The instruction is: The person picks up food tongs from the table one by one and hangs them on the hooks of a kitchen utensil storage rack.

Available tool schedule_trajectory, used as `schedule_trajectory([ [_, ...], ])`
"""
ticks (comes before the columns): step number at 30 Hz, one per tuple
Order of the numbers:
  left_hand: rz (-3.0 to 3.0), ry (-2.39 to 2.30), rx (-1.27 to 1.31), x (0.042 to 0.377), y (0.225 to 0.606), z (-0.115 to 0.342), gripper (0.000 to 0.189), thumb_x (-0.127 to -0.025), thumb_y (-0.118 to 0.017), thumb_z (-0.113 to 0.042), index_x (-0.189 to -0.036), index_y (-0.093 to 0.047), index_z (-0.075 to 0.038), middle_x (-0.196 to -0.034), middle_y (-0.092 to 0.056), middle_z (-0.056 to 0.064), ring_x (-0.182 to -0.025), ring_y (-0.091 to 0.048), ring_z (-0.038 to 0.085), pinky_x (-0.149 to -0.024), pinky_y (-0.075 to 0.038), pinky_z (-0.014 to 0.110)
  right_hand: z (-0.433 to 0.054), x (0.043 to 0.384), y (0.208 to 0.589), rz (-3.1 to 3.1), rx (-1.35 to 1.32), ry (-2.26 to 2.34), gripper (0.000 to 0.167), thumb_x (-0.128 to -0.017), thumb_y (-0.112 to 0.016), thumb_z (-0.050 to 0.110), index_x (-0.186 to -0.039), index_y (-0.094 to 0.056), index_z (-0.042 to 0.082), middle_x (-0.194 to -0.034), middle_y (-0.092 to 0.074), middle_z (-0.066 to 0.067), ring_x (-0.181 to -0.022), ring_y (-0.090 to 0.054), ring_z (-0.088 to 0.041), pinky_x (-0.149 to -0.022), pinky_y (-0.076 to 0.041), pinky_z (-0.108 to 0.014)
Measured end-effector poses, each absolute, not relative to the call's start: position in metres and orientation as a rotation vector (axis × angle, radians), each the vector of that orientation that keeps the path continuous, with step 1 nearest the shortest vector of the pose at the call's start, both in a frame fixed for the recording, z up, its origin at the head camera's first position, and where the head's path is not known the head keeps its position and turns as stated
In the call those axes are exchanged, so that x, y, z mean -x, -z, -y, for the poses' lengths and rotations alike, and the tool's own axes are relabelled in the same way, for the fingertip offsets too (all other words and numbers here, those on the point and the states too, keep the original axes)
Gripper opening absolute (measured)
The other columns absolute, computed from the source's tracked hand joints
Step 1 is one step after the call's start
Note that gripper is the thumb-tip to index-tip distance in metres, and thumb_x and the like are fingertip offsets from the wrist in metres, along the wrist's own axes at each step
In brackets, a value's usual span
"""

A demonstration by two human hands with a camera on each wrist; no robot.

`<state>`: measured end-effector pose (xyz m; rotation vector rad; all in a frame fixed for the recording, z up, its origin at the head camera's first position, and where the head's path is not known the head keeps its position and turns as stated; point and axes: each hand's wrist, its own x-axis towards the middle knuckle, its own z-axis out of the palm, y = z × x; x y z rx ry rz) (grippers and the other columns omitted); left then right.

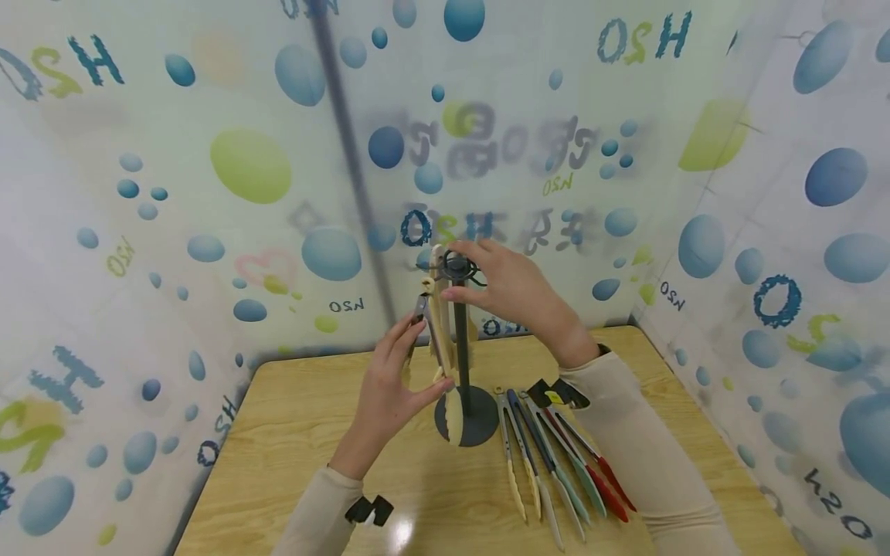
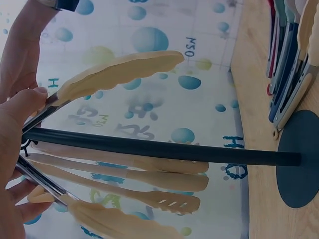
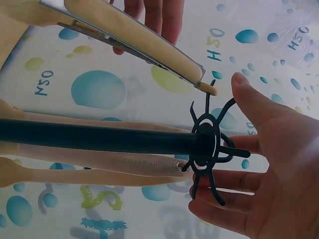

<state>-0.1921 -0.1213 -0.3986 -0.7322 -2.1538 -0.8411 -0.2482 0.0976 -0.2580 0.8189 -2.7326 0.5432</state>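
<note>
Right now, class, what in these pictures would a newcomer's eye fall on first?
Probably the dark stand on the wooden table, with the right hand at its hooks and the left hand holding cream tongs beside it. Next come the fanned tongs to the stand's right, with red heads outermost; behind everything is the bubble-printed backdrop.

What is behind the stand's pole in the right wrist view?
Beige hanging utensils and the patterned backdrop show on either side; the strip directly behind the pole is covered.
</note>
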Motion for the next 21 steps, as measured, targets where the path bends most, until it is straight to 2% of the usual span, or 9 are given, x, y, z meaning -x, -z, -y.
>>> schedule_trajectory([
  [9,2.16,0.849,0.761,0.204,0.406,0.12,0.095,-0.07,-0.091,-0.028,-0.15,-0.042,-0.015,-0.158,-0.037,0.012,-0.143,-0.041,0.031,-0.109,-0.045,0.051,-0.096,0.246,0.257,2.692,-0.831,-0.444,0.078,-0.089,-0.061,0.062,-0.152,-0.039,0.022,-0.141,-0.053,-0.017,-0.116,-0.062,-0.036,-0.094,-0.053,-0.052],
  [21,2.205,0.872,0.762,0.209,0.408,0.116,0.106,-0.073,-0.089,-0.025,-0.156,-0.026,-0.013,-0.159,-0.031,0.014,-0.142,-0.041,0.033,-0.107,-0.047,0.05,-0.092,0.244,0.258,2.67,-0.821,-0.397,0.078,-0.088,-0.063,0.061,-0.152,-0.04,0.022,-0.132,-0.057,-0.015,-0.11,-0.062,-0.032,-0.086,-0.056,-0.048],
])
